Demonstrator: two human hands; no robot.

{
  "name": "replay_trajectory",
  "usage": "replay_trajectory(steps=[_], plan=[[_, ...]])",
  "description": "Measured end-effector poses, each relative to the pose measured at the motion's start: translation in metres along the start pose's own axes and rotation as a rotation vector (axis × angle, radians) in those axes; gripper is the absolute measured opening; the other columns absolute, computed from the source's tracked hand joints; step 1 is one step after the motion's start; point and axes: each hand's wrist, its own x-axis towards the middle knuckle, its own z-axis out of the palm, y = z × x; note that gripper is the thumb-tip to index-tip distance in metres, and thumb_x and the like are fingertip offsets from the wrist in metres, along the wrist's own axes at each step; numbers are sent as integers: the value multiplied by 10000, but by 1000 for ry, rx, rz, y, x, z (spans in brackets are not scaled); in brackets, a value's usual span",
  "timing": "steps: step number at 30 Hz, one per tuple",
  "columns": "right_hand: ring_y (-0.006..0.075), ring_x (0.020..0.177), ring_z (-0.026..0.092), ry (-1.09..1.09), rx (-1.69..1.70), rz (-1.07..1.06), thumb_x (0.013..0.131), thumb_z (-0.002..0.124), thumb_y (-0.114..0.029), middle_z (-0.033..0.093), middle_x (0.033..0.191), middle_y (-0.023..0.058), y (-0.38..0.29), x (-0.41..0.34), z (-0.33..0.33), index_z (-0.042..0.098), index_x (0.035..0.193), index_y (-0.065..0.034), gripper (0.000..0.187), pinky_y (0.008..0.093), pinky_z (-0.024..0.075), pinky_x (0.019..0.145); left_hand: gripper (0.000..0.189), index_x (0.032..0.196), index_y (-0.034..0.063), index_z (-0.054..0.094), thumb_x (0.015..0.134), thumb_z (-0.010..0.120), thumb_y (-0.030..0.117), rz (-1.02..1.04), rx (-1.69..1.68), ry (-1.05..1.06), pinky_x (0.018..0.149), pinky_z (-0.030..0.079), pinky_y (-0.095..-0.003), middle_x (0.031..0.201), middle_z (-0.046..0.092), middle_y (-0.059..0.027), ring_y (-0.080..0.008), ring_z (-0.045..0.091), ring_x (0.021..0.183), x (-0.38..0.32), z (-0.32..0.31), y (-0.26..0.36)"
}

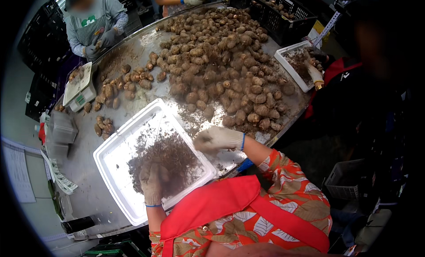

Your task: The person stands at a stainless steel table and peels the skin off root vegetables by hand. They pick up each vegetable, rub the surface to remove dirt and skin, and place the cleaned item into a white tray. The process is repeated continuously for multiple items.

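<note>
My left hand [153,179], in a soiled white knit glove with a blue cuff, is low over a white plastic tray [111,172]. Beneath its fingers lies a heap of dark root fibres and peelings [172,151]. Dirt and blur hide whether it grips anything. Just beyond the tray's right rim, my right hand [215,139] wears a matching glove and looks blurred. Its fingers curl down over the metal tabletop, so what they hold, if anything, cannot be made out. Past it rises a large pile of brown, hairy taro corms [212,61].
Smaller groups of corms [104,127] lie left of the pile. A digital scale [79,86] stands near stacked clear plastic boxes [63,131]. Gloved co-workers [94,28] handle corms around the table. Another white tray [294,64] and a black crate [275,16] stand at the right.
</note>
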Motion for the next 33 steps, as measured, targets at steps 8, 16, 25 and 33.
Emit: replay_trajectory(steps=[8,16,25,33], plan=[[288,1060,664,990,991,-108,988,619,-358,612,1244,201,-3,-37,-190,577,1201,-4,415,363,585,901,211,1161,7,623,974,539,54,49,-229,60,599,540,-286,882,680,-85,-156,631,672,14,-15,-33],[242,991,693,728,697,43,979,654,-189,701,1123,100,34,-3,-163,619,1299,-15,366,300,588,722,226,1124,-13,677,952,568,84,337,365,-66,691,547,-287,984,716,-114,-179,673,793,4,-8,-30],[318,968,671,662,-215,284,912,671,-417,704,1025,186,82,44,-79,713,1063,-12,434,386,517,892,295,1153,-42,671,989,571,182,110,312,-16,698,552,-287,870,729,-110,-161,680,715,-12,4,-10],[362,1085,647,402,-678,323,833,729,-411,667,1160,179,91,69,-28,669,1179,-62,495,432,515,952,240,1169,-28,647,997,580,124,-97,-5,-116,686,568,-285,890,720,-97,-145,679,741,-10,24,9]])
